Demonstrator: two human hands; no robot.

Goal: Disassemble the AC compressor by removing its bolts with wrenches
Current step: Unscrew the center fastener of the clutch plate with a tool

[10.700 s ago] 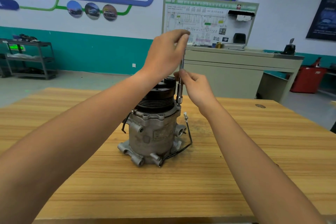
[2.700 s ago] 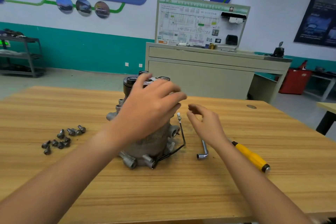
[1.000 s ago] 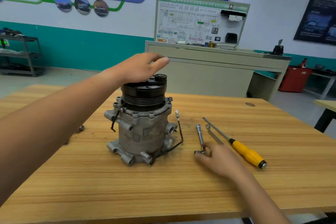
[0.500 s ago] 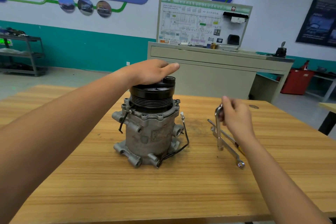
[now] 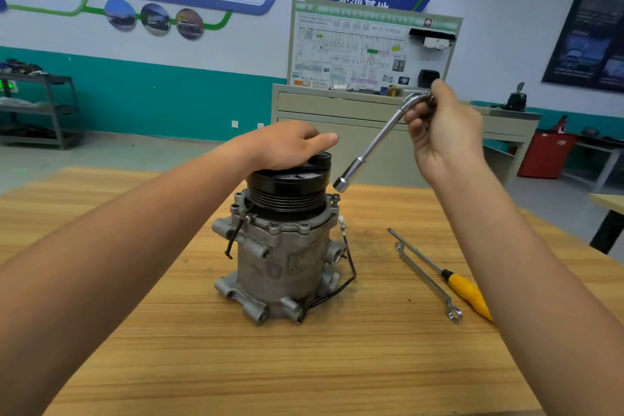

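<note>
Your left hand [image 5: 287, 145] is resting flat, fingers relaxed, on the pulley [image 5: 287, 187] of the AC compressor [image 5: 283, 263], which is standing upright mid-counter [image 5: 304, 365]. Your right hand [image 5: 445, 135] is gripping the L-shaped socket wrench [image 5: 374, 145] (socket end tilting down, just right of the pulley).

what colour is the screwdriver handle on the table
Yellow; the screwdriver handle shows best in the head view.
</note>
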